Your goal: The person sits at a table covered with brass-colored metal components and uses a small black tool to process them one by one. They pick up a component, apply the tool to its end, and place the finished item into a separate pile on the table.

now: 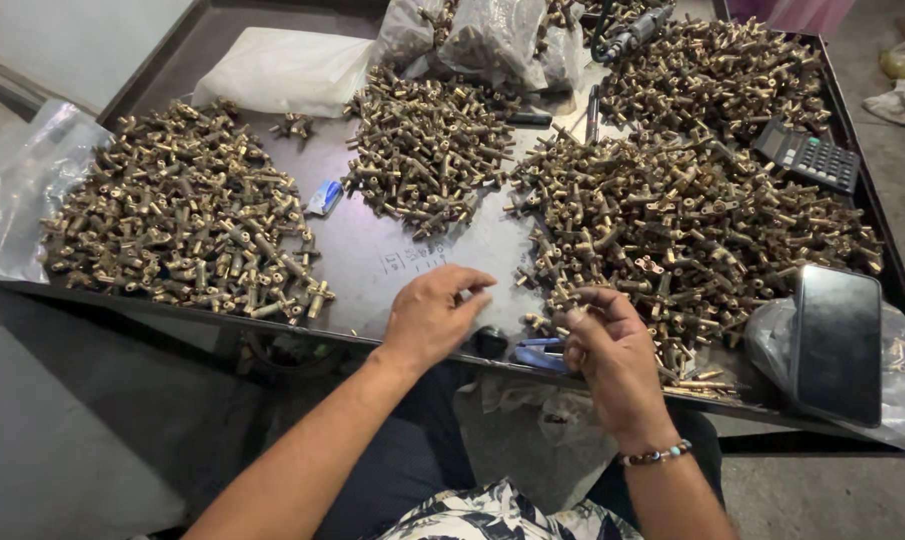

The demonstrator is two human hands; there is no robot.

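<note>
Brass fittings lie in heaps on a dark metal tray table [392,260]: a left pile [182,215], a middle pile [422,150] and a large right pile [692,220]. My left hand [432,315] rests palm down near the tray's front edge, fingers curled; whether it holds anything is hidden. My right hand [607,350], with a beaded bracelet at the wrist, has its fingers closed on a small brass fitting [570,312] at the near edge of the right pile. A blue pen [537,355] lies between my hands.
A black phone [837,340] stands at the right front on a clear bag. A calculator [807,155] lies at the back right. Plastic bags [282,70] sit at the back, another bag [27,190] hangs off the left edge. A small blue-white item [324,197] lies between piles.
</note>
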